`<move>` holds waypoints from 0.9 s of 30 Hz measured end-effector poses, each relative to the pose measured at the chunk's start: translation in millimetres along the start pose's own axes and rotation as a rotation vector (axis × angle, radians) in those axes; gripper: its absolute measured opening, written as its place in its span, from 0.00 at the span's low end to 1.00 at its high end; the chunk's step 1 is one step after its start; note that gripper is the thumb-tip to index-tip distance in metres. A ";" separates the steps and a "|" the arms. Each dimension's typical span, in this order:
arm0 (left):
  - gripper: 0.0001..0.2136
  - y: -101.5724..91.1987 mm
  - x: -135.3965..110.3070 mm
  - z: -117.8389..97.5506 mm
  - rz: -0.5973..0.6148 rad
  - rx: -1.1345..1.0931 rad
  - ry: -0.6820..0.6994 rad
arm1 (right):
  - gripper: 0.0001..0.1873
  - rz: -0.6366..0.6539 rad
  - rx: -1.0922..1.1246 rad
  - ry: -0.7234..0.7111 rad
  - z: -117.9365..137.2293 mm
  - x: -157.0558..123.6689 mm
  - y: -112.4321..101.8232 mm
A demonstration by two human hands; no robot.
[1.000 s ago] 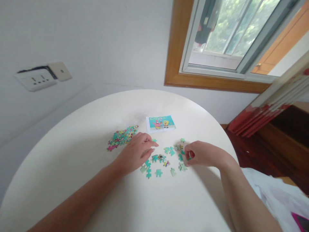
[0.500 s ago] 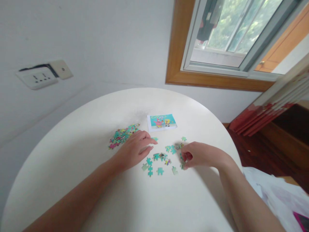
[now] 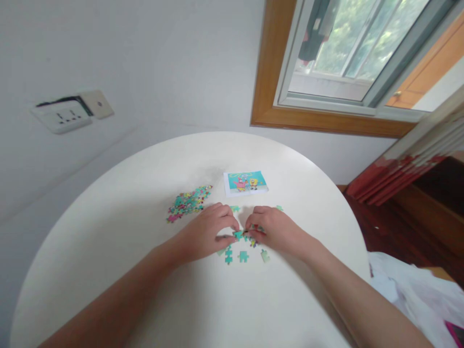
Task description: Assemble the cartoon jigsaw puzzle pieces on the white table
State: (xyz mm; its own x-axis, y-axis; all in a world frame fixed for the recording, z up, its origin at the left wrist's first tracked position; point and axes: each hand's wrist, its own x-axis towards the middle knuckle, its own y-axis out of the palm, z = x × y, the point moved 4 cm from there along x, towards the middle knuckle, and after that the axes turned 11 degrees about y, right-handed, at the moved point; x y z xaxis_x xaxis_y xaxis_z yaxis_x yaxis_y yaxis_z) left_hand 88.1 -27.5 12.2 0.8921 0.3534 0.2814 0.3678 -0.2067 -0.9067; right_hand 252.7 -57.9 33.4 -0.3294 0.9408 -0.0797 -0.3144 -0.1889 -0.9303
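"Jigsaw pieces point(image 3: 243, 256) lie on a round white table point(image 3: 203, 304), some heaped, others spread loose near its middle. Who holds what?"

"The left hand point(image 3: 210, 229) pinches a teal piece point(image 3: 238, 235) between thumb and forefinger, apparently to steady it. The right hand point(image 3: 277, 228) curls in just beside it, fingertips nearly meeting the other's; whether it grips a piece or only presses one, I cannot tell."

"And the heap?"

"The mixed pile point(image 3: 188, 202) sits beyond the left wrist, perhaps leaving the middle free for work. The SpongeBob picture card point(image 3: 246, 183) lies face up beyond both hands, likely where a glance can reach it."

"How do the pieces look?"

"Small, knobbed and notched. The pile mixes teal with pink and yellow; nearest the viewer, teal ones and a pale green piece point(image 3: 265, 255) lie flat."
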 end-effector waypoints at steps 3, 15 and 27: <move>0.04 -1.8 0.0 -0.6 -0.003 -0.001 -0.003 | 0.09 0.019 0.037 0.022 -9.4 0.6 0.1; 0.04 -8.5 -12.7 15.5 -0.040 -0.103 -0.023 | 0.08 0.052 0.144 -0.038 -12.2 -1.9 -1.1; 0.07 -15.8 -18.8 16.6 0.021 -0.126 -0.031 | 0.08 0.262 0.383 0.168 -40.0 -9.5 -8.4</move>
State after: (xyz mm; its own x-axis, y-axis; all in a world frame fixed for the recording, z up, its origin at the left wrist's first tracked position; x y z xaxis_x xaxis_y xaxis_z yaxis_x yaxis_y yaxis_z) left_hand 61.1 -15.8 16.0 0.8920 0.3756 0.2514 0.3812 -0.3262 -0.8650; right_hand 294.1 -54.1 27.6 -0.3033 0.8742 -0.3793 -0.5553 -0.4856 -0.6752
